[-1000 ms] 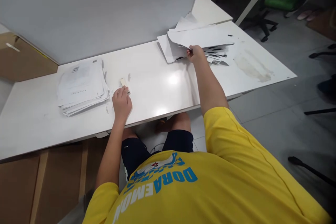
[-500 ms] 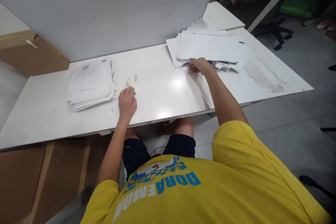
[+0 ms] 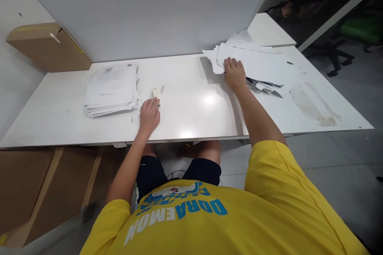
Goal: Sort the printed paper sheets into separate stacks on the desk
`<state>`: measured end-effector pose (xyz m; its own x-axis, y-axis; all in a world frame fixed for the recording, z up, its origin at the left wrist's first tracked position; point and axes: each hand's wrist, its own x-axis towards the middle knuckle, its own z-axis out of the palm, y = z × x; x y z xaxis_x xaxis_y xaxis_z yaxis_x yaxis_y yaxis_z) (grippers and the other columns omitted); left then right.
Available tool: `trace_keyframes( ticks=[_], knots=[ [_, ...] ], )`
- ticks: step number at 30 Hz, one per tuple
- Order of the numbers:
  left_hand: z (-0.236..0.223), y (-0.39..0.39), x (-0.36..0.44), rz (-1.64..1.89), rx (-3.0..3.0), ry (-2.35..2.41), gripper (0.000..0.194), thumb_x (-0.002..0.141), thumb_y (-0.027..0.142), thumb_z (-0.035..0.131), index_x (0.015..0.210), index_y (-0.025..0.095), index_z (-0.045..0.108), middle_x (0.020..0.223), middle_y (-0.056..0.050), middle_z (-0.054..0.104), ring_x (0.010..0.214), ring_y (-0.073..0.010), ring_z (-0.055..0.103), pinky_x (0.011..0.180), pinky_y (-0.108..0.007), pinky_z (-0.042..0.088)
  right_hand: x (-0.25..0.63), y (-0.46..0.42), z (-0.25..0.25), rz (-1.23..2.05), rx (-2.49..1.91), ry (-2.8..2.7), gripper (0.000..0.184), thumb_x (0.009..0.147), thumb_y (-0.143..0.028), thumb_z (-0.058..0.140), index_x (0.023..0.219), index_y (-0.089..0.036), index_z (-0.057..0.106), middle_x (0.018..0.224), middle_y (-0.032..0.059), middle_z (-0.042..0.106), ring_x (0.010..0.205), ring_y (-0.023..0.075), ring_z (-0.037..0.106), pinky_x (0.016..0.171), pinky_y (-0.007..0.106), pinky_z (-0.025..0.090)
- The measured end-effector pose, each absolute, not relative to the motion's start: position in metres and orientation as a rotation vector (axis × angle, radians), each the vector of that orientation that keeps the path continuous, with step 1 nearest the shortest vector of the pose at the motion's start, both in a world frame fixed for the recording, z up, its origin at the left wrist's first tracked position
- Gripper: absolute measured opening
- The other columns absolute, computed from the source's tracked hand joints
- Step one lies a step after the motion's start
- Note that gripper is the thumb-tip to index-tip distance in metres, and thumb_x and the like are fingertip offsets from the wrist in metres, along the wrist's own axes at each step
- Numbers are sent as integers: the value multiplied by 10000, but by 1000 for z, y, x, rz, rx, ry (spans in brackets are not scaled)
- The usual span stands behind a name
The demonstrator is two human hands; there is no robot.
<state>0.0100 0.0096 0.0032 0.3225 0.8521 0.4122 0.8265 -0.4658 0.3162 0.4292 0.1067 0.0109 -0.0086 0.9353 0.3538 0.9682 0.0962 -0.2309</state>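
My left hand [image 3: 150, 115] rests on the desk with its fingers laid out, their tips touching the near end of a small cream-coloured block [image 3: 155, 94]; the fingers hide part of it, and I cannot tell its kind. To the right, my right hand [image 3: 235, 75] grips the front left edge of a loose pile of white paper sheets [image 3: 260, 61]. Its fingers lie on top of the sheets, and the thumb is hidden. The left corner of the pile is raised, with a shadow under it. Left of my left hand lies a neater stack of printed sheets [image 3: 110, 85].
A cardboard box [image 3: 49, 48] stands at the desk's back left corner, against a grey partition [image 3: 155, 12]. Brownish stains mark the white desk [image 3: 185, 103] at right. More cardboard boxes [image 3: 66, 183] sit below the desk at left. A wheeled chair [image 3: 332, 53] stands beyond the right end.
My right hand has moved from below the pile's front edge to fingers on top, and the left corner of the sheets has lifted. My left hand keeps its place; the view has shifted slightly.
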Motion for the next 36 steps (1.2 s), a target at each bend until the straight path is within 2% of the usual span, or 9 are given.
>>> trace_keyframes(
  ticks=[4,10,17,21,25,28,32,34,36],
  knots=[
    [2,7,11,802,2525,1607,464,923,127,374,1342,170,570,1414,-98,580,1319,-281,462,1126,-486,393,446,98,6,-167,-1935,-1909,640,881,-36,303,1513,62,274,1551,306,331,1491,291,287,1191,491,229],
    [0,1,12,750,2538,1640,497,883,56,379,1331,142,575,1429,-84,570,1323,-267,461,1115,-445,404,467,90,-12,-256,-2011,-1804,599,931,-62,172,1481,120,322,1497,385,357,1453,355,355,1148,464,283],
    [-8,1,9,828,2570,1621,494,875,37,396,1313,163,586,1398,-83,595,1310,-271,482,1079,-449,438,457,112,-12,-245,-2292,-1836,565,923,-122,346,1452,78,352,1359,365,512,1283,365,513,953,474,432],
    [-11,0,10,854,2571,1604,491,876,36,404,1313,165,584,1399,-89,595,1316,-269,481,1084,-457,443,452,128,-9,-159,-2337,-1813,475,923,-169,371,1355,-7,486,1314,301,570,1260,342,516,965,455,410],
    [-10,-3,8,916,2564,1572,475,901,72,395,1329,176,569,1399,-90,593,1335,-253,481,1125,-464,416,443,123,-19,-119,-2208,-1838,589,956,-353,405,1446,-27,379,1532,293,371,1430,353,325,1136,531,256],
    [-3,0,-11,943,2456,1812,510,864,84,441,1350,181,558,1429,-95,566,1413,-279,406,1200,-513,309,434,103,-34,-124,-2056,-1810,666,955,-459,395,1487,-63,342,1604,238,277,1500,335,212,1202,557,137],
    [13,17,-60,741,2202,2280,718,780,173,588,1475,105,421,1603,-161,325,1519,-396,159,1234,-603,120,425,77,-52,-100,-1862,-1701,696,936,-542,376,1455,-78,406,1589,240,304,1502,360,226,1180,599,207],
    [19,27,-84,505,2255,2202,737,809,243,583,1503,96,380,1616,-166,298,1515,-377,199,1232,-568,153,422,69,-57,-87,-1796,-1695,676,938,-537,369,1431,-81,445,1571,246,333,1491,375,252,1157,611,258],
    [24,34,-104,376,2326,2117,614,889,292,496,1471,106,439,1574,-156,388,1480,-334,315,1223,-526,206,418,64,-61,-86,-1759,-1709,638,940,-516,373,1410,-97,478,1557,234,365,1484,375,274,1153,610,275]
  ],
)
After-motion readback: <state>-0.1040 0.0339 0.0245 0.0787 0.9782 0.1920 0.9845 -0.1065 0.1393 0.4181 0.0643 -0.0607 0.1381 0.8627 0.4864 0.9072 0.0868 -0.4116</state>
